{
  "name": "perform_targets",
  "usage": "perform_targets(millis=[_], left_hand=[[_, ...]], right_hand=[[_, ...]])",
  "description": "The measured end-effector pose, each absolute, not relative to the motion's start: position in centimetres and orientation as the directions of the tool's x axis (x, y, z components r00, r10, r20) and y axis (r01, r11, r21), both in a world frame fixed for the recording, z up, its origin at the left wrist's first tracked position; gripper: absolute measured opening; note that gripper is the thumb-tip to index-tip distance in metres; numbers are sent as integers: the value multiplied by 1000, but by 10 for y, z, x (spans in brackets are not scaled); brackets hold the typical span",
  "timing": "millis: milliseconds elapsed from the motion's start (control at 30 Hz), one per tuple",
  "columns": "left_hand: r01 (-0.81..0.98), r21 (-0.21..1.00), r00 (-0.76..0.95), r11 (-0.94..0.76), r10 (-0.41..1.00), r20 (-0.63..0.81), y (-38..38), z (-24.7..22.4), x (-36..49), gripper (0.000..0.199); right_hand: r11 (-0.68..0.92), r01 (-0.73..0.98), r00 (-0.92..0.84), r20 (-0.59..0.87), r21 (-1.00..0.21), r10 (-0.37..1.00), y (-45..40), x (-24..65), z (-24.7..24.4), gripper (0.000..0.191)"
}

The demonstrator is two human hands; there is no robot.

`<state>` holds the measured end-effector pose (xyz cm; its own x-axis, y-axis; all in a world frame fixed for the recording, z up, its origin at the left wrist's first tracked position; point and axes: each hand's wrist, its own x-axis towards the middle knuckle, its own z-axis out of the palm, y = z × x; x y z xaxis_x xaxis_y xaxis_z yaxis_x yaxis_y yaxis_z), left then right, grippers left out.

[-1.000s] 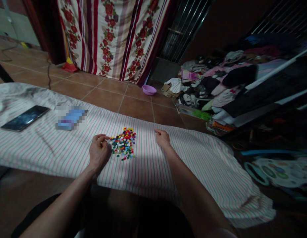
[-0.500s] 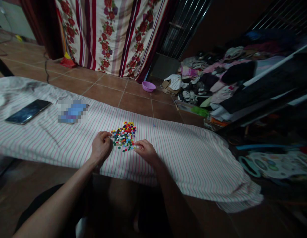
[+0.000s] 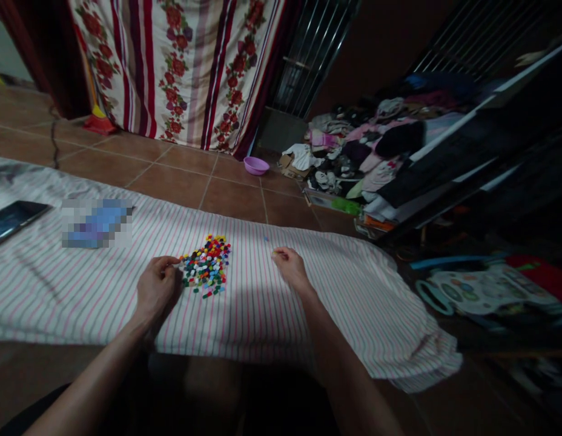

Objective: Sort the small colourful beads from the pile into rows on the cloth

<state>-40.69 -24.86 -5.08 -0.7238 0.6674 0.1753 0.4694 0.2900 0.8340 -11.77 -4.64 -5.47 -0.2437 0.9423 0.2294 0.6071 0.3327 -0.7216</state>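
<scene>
A loose pile of small coloured pieces (image 3: 206, 266) lies on the striped cloth (image 3: 258, 297). At the pile's left edge rests my left hand (image 3: 158, 283), its fingers drawn together at the outermost pieces; whether it grips one is too small to tell. My right hand (image 3: 290, 266) is to the right of the pile, apart from it, with thumb and forefinger pinched. Something tiny seems to be between those fingertips, but I cannot make it out. A small blue piece (image 3: 266, 238) lies alone on the cloth, just beyond my right hand.
A dark phone (image 3: 15, 219) and a blurred blue object (image 3: 99, 224) lie on the cloth at the left. Beyond the cloth's far edge, a purple basin (image 3: 256, 165) stands on the tiled floor, near heaped clothes (image 3: 349, 145).
My right hand has moved away from the pile to the right, near the lone blue piece. My left hand remains at the pile's left edge. The view has shifted to the right.
</scene>
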Motion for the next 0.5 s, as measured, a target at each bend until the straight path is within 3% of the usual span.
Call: perform_targets(millis=[200,500], left_hand=[[480,787,-757,389,636,147,-243,-48,-402,25],[488,769,-746,413,655,122,-243,-50,-403,26]], right_hand=[[211,815,-105,220,-540,970,15,-110,-55,18],[239,894,-165,218,-378,962,30,-119,-74,20]])
